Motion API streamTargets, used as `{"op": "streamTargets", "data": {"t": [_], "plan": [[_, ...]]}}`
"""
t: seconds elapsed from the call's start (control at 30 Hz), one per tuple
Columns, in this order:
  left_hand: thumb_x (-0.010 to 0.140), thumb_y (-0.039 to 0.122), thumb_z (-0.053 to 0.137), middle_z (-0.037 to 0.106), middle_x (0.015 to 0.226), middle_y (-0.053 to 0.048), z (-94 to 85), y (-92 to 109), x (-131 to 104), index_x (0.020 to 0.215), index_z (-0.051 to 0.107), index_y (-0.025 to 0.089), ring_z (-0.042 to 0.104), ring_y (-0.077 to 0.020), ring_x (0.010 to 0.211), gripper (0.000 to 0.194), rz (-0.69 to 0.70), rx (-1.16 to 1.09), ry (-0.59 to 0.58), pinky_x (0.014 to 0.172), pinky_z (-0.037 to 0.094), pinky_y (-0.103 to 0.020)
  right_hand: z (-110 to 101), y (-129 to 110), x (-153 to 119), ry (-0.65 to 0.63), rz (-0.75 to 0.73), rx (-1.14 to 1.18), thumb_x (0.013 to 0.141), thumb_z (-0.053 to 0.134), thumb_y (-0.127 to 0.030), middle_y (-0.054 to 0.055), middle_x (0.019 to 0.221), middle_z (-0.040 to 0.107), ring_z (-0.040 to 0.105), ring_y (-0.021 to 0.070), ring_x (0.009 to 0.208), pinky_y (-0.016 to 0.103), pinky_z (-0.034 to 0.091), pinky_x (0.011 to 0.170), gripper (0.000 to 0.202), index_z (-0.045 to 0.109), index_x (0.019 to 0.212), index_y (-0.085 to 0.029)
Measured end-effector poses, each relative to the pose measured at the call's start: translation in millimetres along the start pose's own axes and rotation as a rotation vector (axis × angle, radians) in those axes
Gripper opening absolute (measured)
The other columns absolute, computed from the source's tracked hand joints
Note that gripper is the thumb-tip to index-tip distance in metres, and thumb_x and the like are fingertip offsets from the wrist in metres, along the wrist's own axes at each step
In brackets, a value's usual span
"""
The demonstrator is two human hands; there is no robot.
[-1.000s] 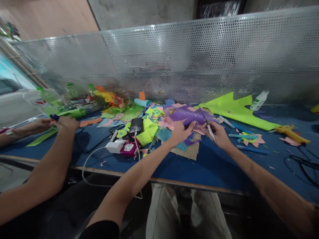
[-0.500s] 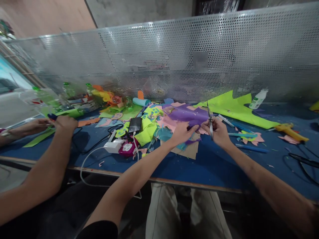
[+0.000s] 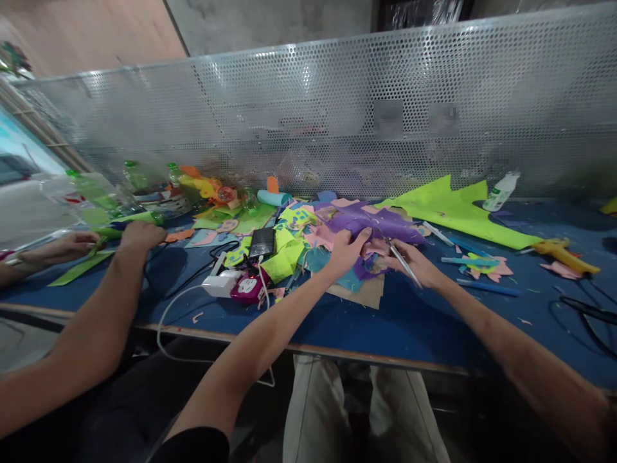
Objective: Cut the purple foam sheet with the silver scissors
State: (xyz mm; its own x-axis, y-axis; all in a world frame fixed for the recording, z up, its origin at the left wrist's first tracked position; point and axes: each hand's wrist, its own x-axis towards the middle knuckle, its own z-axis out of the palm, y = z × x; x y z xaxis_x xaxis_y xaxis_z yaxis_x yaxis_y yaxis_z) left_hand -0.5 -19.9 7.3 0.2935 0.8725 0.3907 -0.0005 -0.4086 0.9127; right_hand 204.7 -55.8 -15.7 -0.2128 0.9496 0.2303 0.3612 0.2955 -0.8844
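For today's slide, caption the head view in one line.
Left hand holds purple paper while right hand works scissors.

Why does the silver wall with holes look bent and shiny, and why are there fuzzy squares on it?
In the head view the wide lens bows the perforated metal screen and stretches the arms at the edges; room light glints off its top in bright patches. Two small squares on it are smeared, unreadable. The right hand and its scissors look slightly soft.
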Motion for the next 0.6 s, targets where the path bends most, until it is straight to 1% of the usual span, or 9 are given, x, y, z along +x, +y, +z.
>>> {"op": "streamTargets", "data": {"t": [0.07,0.13,0.2,0.27,0.37,0.47,0.6], "plan": [[0.097,0.056,0.057,0.052,0.048,0.0,-1.3,-0.5,0.2,0.056,0.054,0.019,0.049,-0.0116,0.047,0.055,0.018,0.022,-0.006,0.055,0.044,-0.029,1.2,-2.8,-1.9,-0.065,-0.032,0.016,0.078,0.069,-0.048,-0.005,0.071,0.05,0.049,0.0129,0.062,0.026,0.043,0.057,0.03,0.057,0.086,-0.021],[0.097,0.056,0.055,0.052,0.048,-0.001,-2.5,-0.3,0.1,0.055,0.054,0.019,0.05,-0.012,0.048,0.056,0.033,0.059,-0.029,0.055,0.043,-0.029,1.6,-6.0,-4.2,-0.091,-0.032,0.03,0.08,0.067,-0.049,-0.004,0.073,0.051,0.051,0.0137,0.063,0.026,0.044,0.058,0.03,0.057,0.088,-0.021],[0.097,0.056,0.056,0.053,0.049,-0.001,-3.5,0.7,-0.4,0.055,0.055,0.019,0.051,-0.0122,0.048,0.056,0.039,0.096,-0.06,0.054,0.042,-0.029,1.2,-7.6,-6.1,-0.088,-0.009,0.019,0.08,0.065,-0.051,-0.003,0.071,0.053,0.053,0.0146,0.061,0.026,0.045,0.056,0.032,0.057,0.087,-0.021],[0.095,0.057,0.057,0.055,0.05,-0.002,-4.0,2.1,-1.2,0.056,0.056,0.018,0.051,-0.0122,0.049,0.055,0.029,0.111,-0.086,0.054,0.042,-0.029,0.5,-6.6,-7.0,-0.09,0.024,-0.009,0.081,0.062,-0.055,-0.002,0.065,0.053,0.053,0.0144,0.056,0.025,0.043,0.052,0.035,0.055,0.082,-0.021],[0.096,0.055,0.057,0.055,0.052,-0.002,-4.4,3.5,-1.9,0.059,0.057,0.017,0.051,-0.0119,0.049,0.052,0.023,0.097,-0.089,0.055,0.042,-0.029,-0.1,-2.6,-6.9,-0.103,0.042,-0.024,0.081,0.059,-0.061,-0.005,0.054,0.047,0.046,0.0116,0.046,0.024,0.037,0.045,0.04,0.051,0.075,-0.022],[0.096,0.052,0.057,0.055,0.052,-0.002,-4.9,3.7,-1.6,0.06,0.058,0.016,0.051,-0.0111,0.05,0.051,0.036,0.092,-0.094,0.056,0.042,-0.028,0.5,0.0,-6.3,-0.102,0.024,0.02,0.08,0.058,-0.064,-0.006,0.055,0.045,0.041,0.0095,0.044,0.023,0.034,0.042,0.043,0.051,0.077,-0.022],[0.096,0.052,0.058,0.055,0.05,-0.002,-5.9,3.5,-0.8,0.059,0.058,0.016,0.051,-0.0112,0.049,0.051,0.041,0.098,-0.103,0.057,0.042,-0.028,1.5,-0.6,-6.6,-0.108,-0.003,0.059,0.079,0.058,-0.066,-0.005,0.059,0.046,0.043,0.0094,0.047,0.022,0.036,0.043,0.046,0.051,0.077,-0.021]]}}
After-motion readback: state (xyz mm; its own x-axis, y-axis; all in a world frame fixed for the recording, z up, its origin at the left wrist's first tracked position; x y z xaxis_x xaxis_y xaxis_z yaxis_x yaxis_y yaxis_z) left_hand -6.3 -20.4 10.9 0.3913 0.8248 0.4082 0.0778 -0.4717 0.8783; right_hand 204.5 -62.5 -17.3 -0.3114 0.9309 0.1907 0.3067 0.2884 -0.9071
